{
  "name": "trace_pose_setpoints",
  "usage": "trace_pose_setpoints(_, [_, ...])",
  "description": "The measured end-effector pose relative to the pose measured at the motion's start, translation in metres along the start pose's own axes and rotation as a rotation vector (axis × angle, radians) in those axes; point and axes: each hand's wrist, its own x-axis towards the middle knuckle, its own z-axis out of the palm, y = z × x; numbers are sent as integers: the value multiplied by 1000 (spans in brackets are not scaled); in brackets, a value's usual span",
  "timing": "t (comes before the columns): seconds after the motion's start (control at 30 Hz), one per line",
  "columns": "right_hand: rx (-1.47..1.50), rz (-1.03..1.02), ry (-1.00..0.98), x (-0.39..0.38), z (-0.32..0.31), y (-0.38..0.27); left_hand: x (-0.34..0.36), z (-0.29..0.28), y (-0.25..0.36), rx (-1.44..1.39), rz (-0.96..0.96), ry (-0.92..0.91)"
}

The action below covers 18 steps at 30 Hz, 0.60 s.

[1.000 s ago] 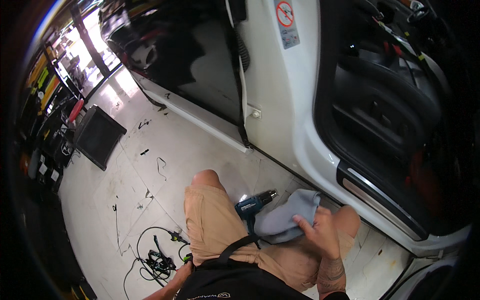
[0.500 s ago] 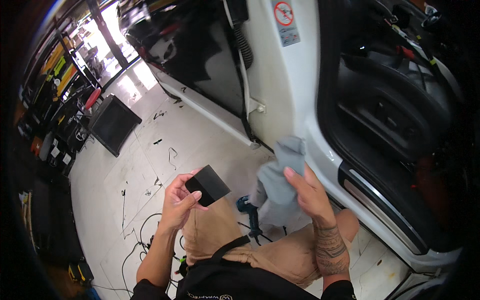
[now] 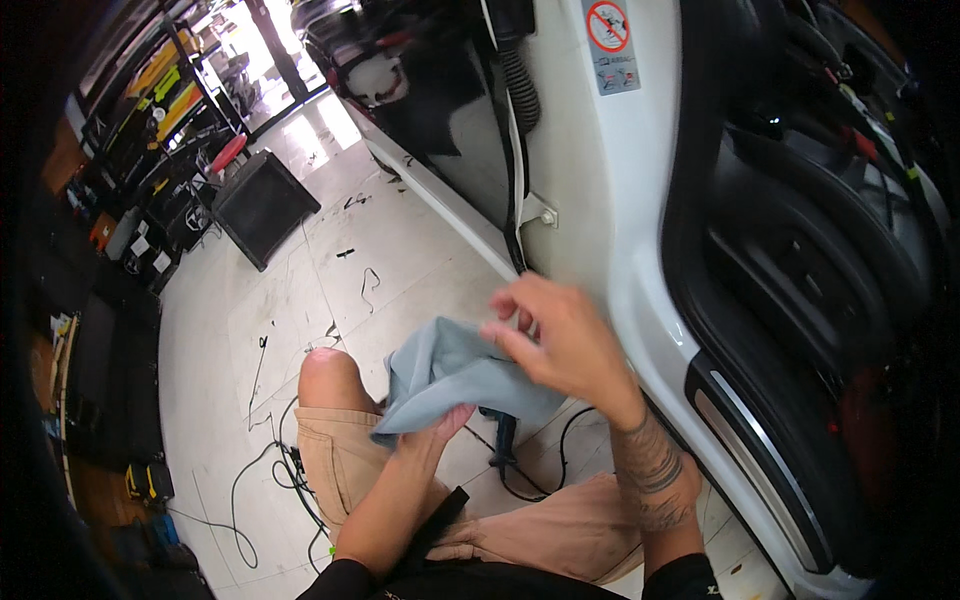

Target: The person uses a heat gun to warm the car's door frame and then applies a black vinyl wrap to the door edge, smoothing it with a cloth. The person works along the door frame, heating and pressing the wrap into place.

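My left hand (image 3: 445, 423) is mostly hidden under a folded grey-blue cloth (image 3: 440, 375) and grips it; whether the black rectangular card is inside cannot be seen. My right hand (image 3: 545, 335) is raised at the cloth's right edge with loosely curled, parted fingers and nothing visible in them, slightly blurred. Beneath the cloth a dark teal heat gun (image 3: 502, 440) lies on the floor between my legs, its cord looping away. Just right of my hands is the white car door sill (image 3: 640, 270).
An open black-windowed door (image 3: 420, 90) is ahead, a dark seat (image 3: 790, 270) inside at right. A black box (image 3: 260, 210) stands on the tiled floor (image 3: 230, 380) left, near cluttered racks (image 3: 160, 90). Cables (image 3: 250, 480) and scraps lie around me; a yellow-black case (image 3: 150, 482) sits far left.
My left hand came up holding a black card, then moved right under the cloth, which now covers it. My right hand lifted the cloth and now has its fingers loosened at its edge.
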Motion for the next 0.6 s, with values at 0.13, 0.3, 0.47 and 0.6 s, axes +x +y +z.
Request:
trace_pose_setpoints(0.13, [16, 164, 140, -26, 49, 19, 9, -11, -10, 180, 83, 261])
trace_pose_setpoints(0.3, [73, 295, 34, -16, 69, 57, -14, 4, 56, 1949, -683, -340])
trace_pose_setpoints(0.47, [-24, 223, 35, 4, 91, 84, 52, 100, 165, 1934, -90, -390])
trace_pose_setpoints(0.6, [-1, 189, 122, 44, 132, 86, 118, 75, 163, 2204, -50, -486])
